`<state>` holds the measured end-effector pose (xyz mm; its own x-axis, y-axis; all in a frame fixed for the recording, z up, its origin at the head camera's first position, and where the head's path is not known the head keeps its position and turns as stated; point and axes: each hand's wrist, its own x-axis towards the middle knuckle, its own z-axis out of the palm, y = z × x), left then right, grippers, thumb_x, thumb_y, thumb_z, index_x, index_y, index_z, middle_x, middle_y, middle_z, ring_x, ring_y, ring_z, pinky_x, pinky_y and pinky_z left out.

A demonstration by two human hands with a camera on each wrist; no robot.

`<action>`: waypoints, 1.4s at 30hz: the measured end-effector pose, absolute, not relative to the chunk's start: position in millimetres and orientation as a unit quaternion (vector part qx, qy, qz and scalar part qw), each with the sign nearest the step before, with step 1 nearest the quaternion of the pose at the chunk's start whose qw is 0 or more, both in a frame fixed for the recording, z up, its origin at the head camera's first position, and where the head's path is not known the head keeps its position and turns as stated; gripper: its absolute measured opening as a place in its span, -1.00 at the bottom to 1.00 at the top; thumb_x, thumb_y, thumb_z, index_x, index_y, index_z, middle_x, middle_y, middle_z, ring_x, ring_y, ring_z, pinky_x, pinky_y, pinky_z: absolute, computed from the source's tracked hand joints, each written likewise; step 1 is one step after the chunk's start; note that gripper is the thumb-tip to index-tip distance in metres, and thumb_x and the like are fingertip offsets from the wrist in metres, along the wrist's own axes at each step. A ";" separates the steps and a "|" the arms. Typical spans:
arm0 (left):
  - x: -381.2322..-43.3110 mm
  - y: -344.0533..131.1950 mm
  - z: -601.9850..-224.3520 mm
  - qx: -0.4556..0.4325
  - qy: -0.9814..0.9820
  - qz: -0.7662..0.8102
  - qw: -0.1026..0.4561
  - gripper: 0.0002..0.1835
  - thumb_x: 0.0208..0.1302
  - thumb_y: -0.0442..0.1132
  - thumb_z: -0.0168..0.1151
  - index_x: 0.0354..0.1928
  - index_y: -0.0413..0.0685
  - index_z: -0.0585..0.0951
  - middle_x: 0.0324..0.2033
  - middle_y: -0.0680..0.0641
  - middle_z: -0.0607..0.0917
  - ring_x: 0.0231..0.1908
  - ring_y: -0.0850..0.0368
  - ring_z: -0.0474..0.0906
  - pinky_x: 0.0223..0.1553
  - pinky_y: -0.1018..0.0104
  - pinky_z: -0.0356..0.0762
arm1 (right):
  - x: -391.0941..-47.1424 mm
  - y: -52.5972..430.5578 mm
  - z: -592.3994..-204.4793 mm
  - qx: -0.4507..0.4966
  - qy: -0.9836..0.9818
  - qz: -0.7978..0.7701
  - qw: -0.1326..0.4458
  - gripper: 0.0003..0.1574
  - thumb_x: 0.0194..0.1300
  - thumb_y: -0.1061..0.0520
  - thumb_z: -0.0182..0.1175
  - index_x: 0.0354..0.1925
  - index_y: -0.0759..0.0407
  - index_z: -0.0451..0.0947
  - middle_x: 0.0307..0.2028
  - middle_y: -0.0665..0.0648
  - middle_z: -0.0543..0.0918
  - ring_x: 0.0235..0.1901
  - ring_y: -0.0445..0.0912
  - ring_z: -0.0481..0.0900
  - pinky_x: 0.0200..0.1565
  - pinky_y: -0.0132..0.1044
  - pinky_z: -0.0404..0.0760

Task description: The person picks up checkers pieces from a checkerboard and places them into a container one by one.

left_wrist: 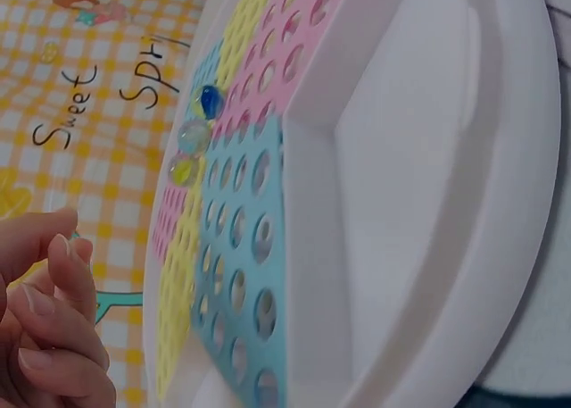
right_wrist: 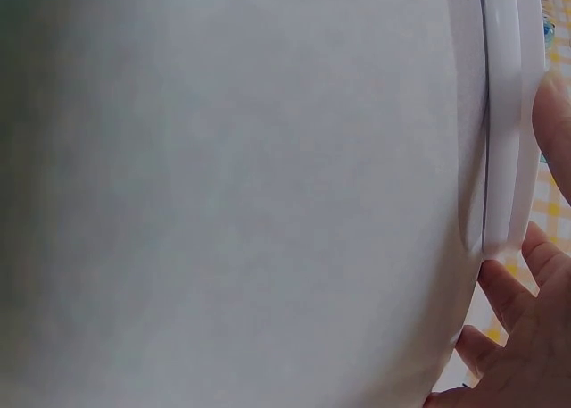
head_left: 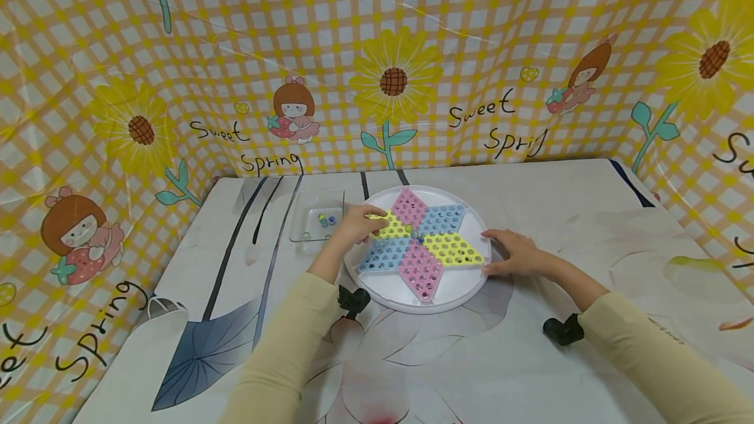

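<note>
A round white Chinese checkers board point(head_left: 459, 290) with a pink, blue and yellow star lies on the table. My left hand point(head_left: 357, 221) is above its left yellow point, fingers bent with the tips close together. In the left wrist view the left hand's fingers point(left_wrist: 53, 319) show no marble, but I cannot tell whether one is hidden between the tips. Blue, clear and yellow-green marbles point(left_wrist: 194, 137) sit in a row at the star's centre. At the board's right edge, my right hand point(head_left: 518, 252) rests spread, thumb and fingertips touching the rim point(right_wrist: 504, 158).
Left of the board stands a clear plastic box point(head_left: 298, 224) with several marbles point(head_left: 326, 220) inside. A printed cloth covers the table point(head_left: 530, 371). Behind it hangs a yellow checked curtain point(head_left: 330, 38). Black wrist mounts point(head_left: 563, 330) stick out at both sleeves.
</note>
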<state>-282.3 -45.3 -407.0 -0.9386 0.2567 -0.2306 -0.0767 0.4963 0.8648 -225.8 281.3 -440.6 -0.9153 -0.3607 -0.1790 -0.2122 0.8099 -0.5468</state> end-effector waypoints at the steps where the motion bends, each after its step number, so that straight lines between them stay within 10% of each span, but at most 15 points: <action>1: -282.4 -43.6 -408.3 0.057 0.849 0.498 0.170 -0.65 0.23 -0.17 0.17 0.05 -0.10 0.54 -0.57 -0.09 0.58 -0.79 0.27 0.20 -0.72 0.46 0.12 | -225.9 281.2 -440.8 -0.152 0.941 -0.268 0.139 0.07 0.00 -0.18 0.31 0.25 0.41 0.14 0.22 0.53 0.16 0.22 0.38 0.05 0.11 0.38 -0.08; 14: -278.2 -16.5 -416.6 0.102 0.923 0.359 0.092 -0.70 0.23 -0.16 0.16 0.00 -0.01 0.59 -0.31 -0.07 0.67 -0.42 0.15 0.54 -0.54 0.43 0.36 | -226.5 281.8 -442.5 -0.150 0.941 -0.267 0.141 0.07 -0.01 -0.19 0.31 0.25 0.40 0.13 0.22 0.52 0.17 0.22 0.38 0.05 0.11 0.36 -0.07; 42: -290.9 -6.8 -427.5 0.173 0.943 0.259 0.122 -0.69 0.24 -0.07 0.16 0.03 0.21 0.57 -0.13 -0.01 0.62 -0.20 0.14 0.50 -0.20 0.28 0.39 | -226.9 282.6 -441.9 -0.154 0.941 -0.269 0.139 0.07 0.01 -0.19 0.31 0.25 0.41 0.13 0.23 0.53 0.16 0.22 0.39 0.04 0.11 0.37 -0.08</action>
